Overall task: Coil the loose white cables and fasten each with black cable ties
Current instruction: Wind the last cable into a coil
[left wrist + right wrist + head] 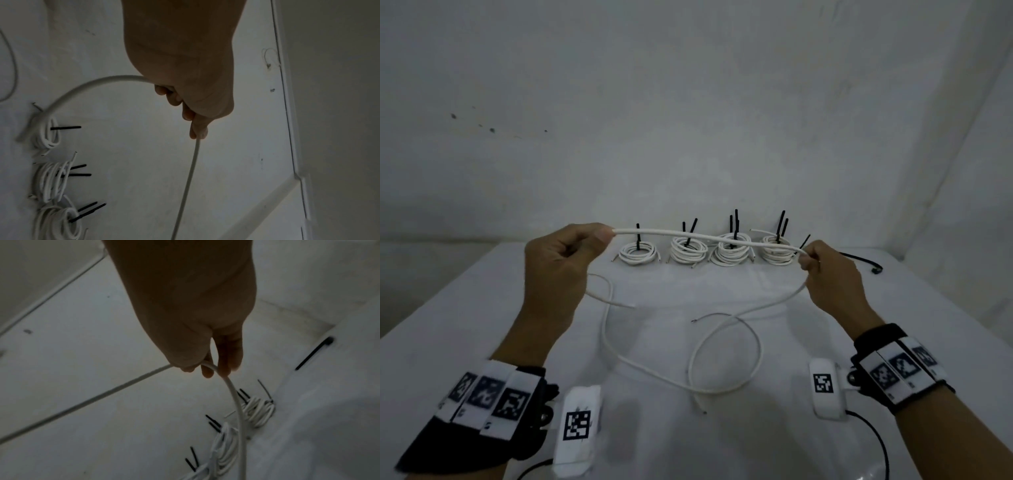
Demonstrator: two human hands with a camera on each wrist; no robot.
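Left hand (561,253) and right hand (825,270) both pinching loose thin white cable (709,238), stretched taut above white tabletop (482,308). Best wound into even loops before reaching for black plastic cable tie (859,258).

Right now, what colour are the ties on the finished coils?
Black ties on white coils; clearest in the head view.

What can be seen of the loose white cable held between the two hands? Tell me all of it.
The loose white cable is thin, round and smooth, seemingly plastic-sheathed. A nearly straight span is stretched above the table between the left hand and the right hand, each pinching it in its fingertips. From each hand the rest hangs down and trails onto the white table in slack, crossing loops. A stripped end shows near the front. It is uncoiled and bears no tie.
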